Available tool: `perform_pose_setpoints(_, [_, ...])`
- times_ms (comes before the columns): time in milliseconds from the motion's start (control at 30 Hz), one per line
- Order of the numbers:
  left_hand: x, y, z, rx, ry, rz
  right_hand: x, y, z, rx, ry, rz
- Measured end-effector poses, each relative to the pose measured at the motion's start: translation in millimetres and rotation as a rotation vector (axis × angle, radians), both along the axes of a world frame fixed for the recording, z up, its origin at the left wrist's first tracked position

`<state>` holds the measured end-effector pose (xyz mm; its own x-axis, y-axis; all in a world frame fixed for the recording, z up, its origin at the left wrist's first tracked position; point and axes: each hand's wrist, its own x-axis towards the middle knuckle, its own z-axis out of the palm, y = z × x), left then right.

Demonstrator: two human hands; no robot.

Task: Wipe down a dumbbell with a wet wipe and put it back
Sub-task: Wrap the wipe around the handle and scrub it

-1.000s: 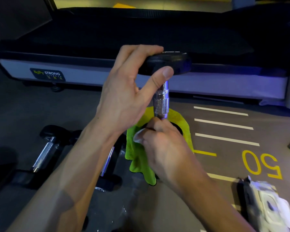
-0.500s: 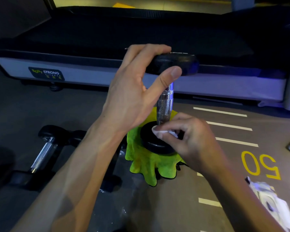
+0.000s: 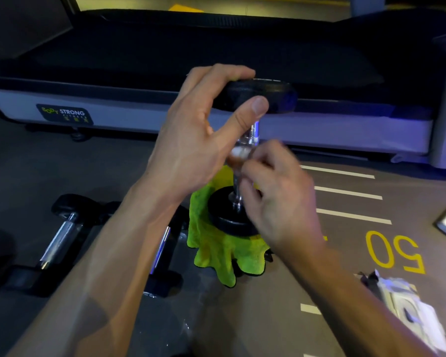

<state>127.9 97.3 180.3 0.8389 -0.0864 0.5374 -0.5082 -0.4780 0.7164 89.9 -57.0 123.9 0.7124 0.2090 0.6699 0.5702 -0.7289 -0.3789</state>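
A black dumbbell (image 3: 245, 161) stands upright, its lower head resting on a green cloth (image 3: 216, 251) on the floor. The left hand (image 3: 191, 140) grips the upper head, fingers over the top, thumb at the rim. The right hand (image 3: 276, 202), blurred, pinches a white wet wipe (image 3: 240, 152) against the chrome handle. A wipes packet (image 3: 407, 307) lies near right.

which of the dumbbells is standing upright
The black-headed, chrome-handled dumbbell on the yellow-green cloth, top head held by the left hand. The two other dumbbells lie flat on the floor.
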Motion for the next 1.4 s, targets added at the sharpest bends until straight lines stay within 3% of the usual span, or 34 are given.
perform_pose_setpoints(133, [5.6,5.1,-1.3,-0.008,0.004,0.011,-7.1,-4.8,-6.2,-0.038,0.210,0.115])
perform_pose_setpoints(300, [11.8,4.5,0.8,-0.028,0.018,0.004,25.0,1.8,23.0,0.128,-0.011,-0.002])
perform_pose_setpoints(533, [12.9,8.7,2.3,-0.035,0.040,-0.006,-2.7,1.5,-4.9,-0.037,0.142,0.095])
perform_pose_setpoints(700, [12.7,6.5,7.3,-0.004,0.065,-0.026,31.5,10.6,24.5,0.104,-0.082,-0.058])
perform_pose_setpoints(1000, [7.5,-3.1,8.2,-0.047,0.037,-0.036,16.0,1.3,6.9,0.098,-0.072,-0.041])
perform_pose_setpoints(1100, [10.3,-0.9,9.3,-0.028,0.042,-0.008,33.2,5.1,19.5,0.255,-0.144,-0.060])
perform_pose_setpoints(1233, [9.3,1.9,8.9,-0.032,0.048,0.007,26.1,7.9,8.4,0.443,-0.040,-0.062])
perform_pose_setpoints(1300, [9.8,0.5,9.0,-0.035,0.033,0.018,29.8,5.4,9.9,0.746,0.131,-0.071])
perform_pose_setpoints(1400, [10.6,-1.5,8.1,-0.037,0.020,0.030,38.1,8.9,22.9,1.419,0.480,0.095])
